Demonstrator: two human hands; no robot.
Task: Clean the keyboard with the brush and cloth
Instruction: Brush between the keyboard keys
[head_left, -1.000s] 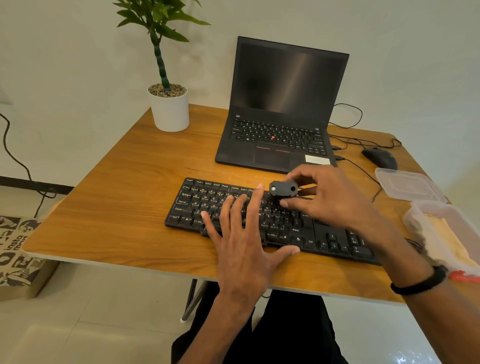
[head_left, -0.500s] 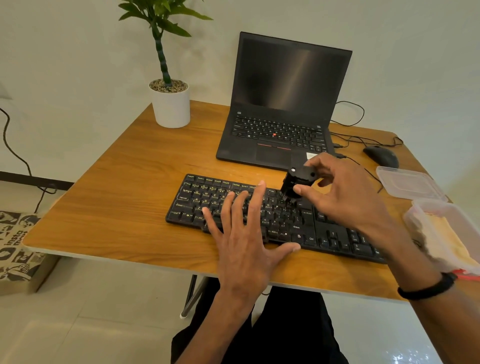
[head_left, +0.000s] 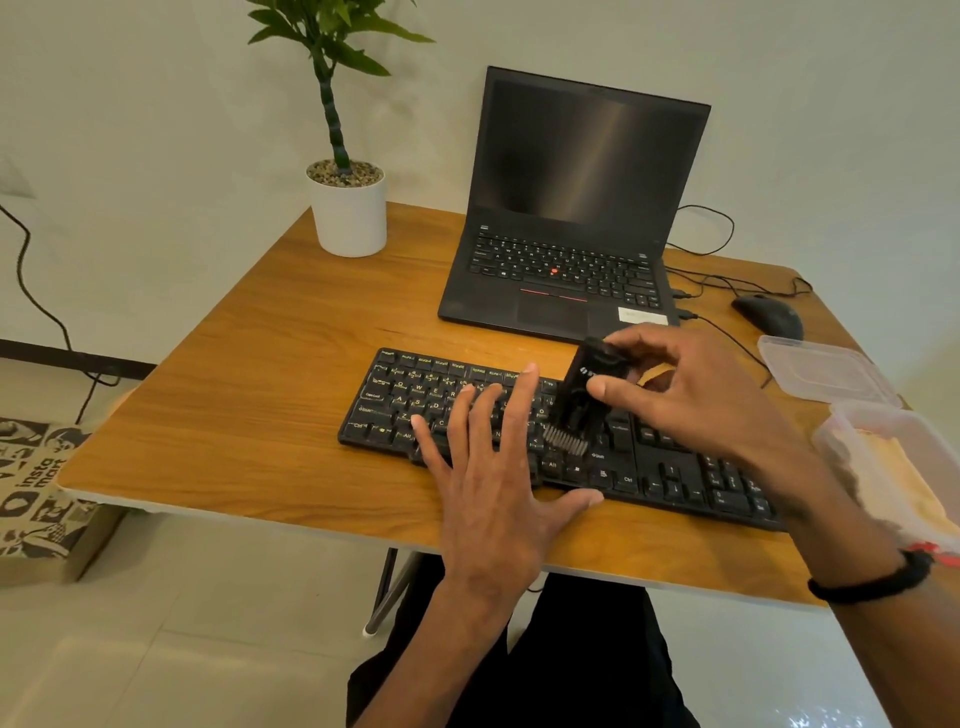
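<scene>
R hand (head_left: 696, 400) fingers (head_left: 605, 387) pinched on the black brush (head_left: 584, 400), bristles down on the keys approx mid-keyboard. L hand (head_left: 493, 467) flat, fingers spread apart, pressing the keyboard (head_left: 395, 405) onto the desk (head_left: 260, 389), gripping nothing. Cloth looks to sit in the open plastic box (head_left: 841, 441) at right, not sure. To do it well: keep brush upright, short strokes along rows, light pressure so caps don't pop, L hand steadying w/o blocking keys.

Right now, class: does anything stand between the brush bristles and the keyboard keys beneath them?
Nothing visible does. The brush in the right hand points down at the keyboard; the left hand lies flat beside it.
</scene>
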